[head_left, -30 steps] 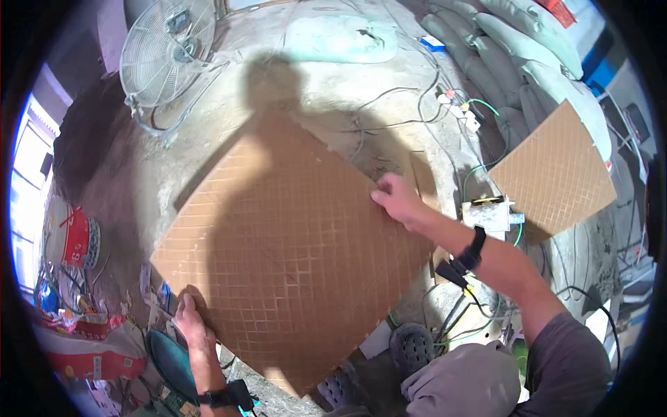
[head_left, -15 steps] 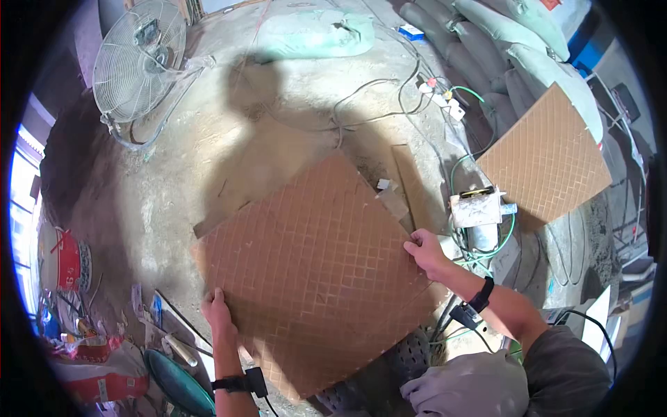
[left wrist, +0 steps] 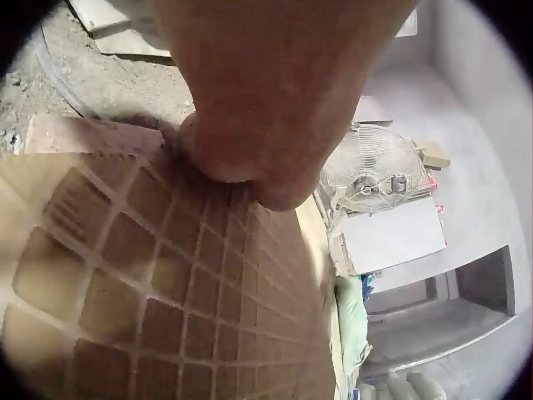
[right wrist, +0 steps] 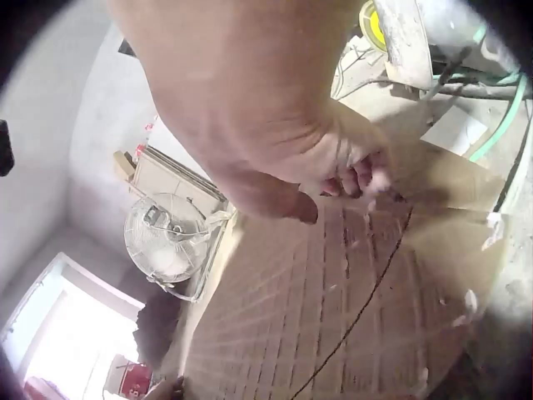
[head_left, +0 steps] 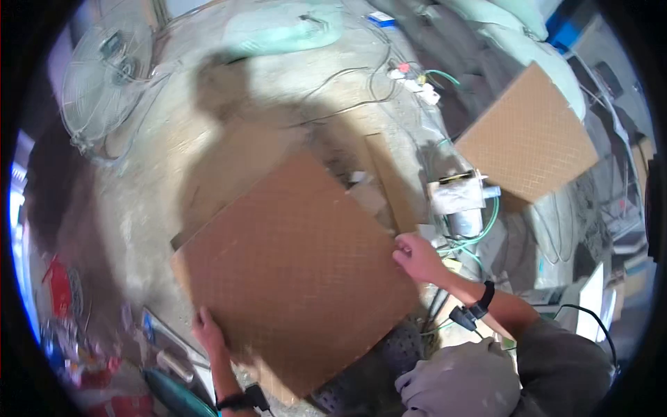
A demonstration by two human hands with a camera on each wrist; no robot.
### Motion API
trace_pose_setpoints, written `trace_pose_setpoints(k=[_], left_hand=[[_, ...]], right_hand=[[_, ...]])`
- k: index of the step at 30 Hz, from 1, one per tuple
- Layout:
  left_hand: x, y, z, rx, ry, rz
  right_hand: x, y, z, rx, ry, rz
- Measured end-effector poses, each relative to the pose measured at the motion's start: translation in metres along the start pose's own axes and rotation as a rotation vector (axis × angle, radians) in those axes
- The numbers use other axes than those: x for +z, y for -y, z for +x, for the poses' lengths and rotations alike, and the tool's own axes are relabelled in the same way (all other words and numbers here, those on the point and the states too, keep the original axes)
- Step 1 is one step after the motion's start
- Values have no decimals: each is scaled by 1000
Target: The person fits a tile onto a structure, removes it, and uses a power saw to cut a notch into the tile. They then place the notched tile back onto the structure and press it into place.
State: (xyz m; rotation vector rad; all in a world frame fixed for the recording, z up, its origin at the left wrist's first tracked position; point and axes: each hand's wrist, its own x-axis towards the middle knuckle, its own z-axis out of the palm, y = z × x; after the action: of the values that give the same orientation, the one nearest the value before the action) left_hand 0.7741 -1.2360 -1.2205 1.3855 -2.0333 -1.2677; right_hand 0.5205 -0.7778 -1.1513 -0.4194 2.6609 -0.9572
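A large square brown tile [head_left: 299, 271] with a grid pattern lies between the two hands, above the feet. The left hand [head_left: 212, 337] grips its left edge, thumb on the gridded face. At the right corner the right hand [head_left: 420, 260] holds the edge, thumb over the face and the other fingers curled at the rim. In the left wrist view, the left hand [left wrist: 258, 125] covers part of the edge of the gridded face [left wrist: 150, 283]. The right wrist view shows the right hand [right wrist: 275, 142] with curled fingers at the tile's edge [right wrist: 333, 292].
Another gridded tile [head_left: 531, 139] leans at the right beside a machine [head_left: 458, 198] with a green hose. A fan [head_left: 108, 83] stands back left; cables and a power strip [head_left: 417, 83] lie on the floor near stacked sacks [head_left: 472, 62]. A narrow brown strip [head_left: 390, 184] lies beyond the tile.
Both hands have lowered the tile from its raised, tilted position, and the right hand has come nearer the body. Since half a second ago, the whole scene has shifted left in the head view.
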Motion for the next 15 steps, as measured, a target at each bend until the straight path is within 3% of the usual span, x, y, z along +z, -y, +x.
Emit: trace_pose_setpoints(k=[1, 2, 3, 5, 6, 7, 8, 10, 11, 12, 13, 15], left_hand=[[-3, 23, 2, -74, 40, 16], [2, -15, -27, -42, -11, -66], [-6, 15, -22, 156, 8, 157], [0, 23, -21, 159, -6, 204], [3, 27, -18, 150, -43, 216], [4, 28, -19, 137, -90, 233], [6, 22, -20, 129, -105, 250], [8, 32, -17, 143, -134, 238], [12, 37, -17, 152, -167, 229], [16, 36, -18, 150, -167, 228], [19, 33, -19, 110, -164, 159], [18, 16, -28, 84, -156, 120]], right_hand=[[-19, 14, -17, -12, -43, -97], [-42, 15, -32, -45, -77, -74], [-61, 17, -44, -83, -104, -50], [-101, 18, -64, 76, -305, -39], [-121, 11, -70, 146, -452, -182], [-142, -12, -69, 215, -557, -124], [-165, -22, -61, 130, -667, -132], [-204, -97, -33, 221, -814, -198], [-219, -143, -12, 407, -791, -75], [-227, -160, 9, 610, -755, 289], [-233, -171, 21, 609, -745, 289], [-227, -191, 51, 720, -376, 845]])
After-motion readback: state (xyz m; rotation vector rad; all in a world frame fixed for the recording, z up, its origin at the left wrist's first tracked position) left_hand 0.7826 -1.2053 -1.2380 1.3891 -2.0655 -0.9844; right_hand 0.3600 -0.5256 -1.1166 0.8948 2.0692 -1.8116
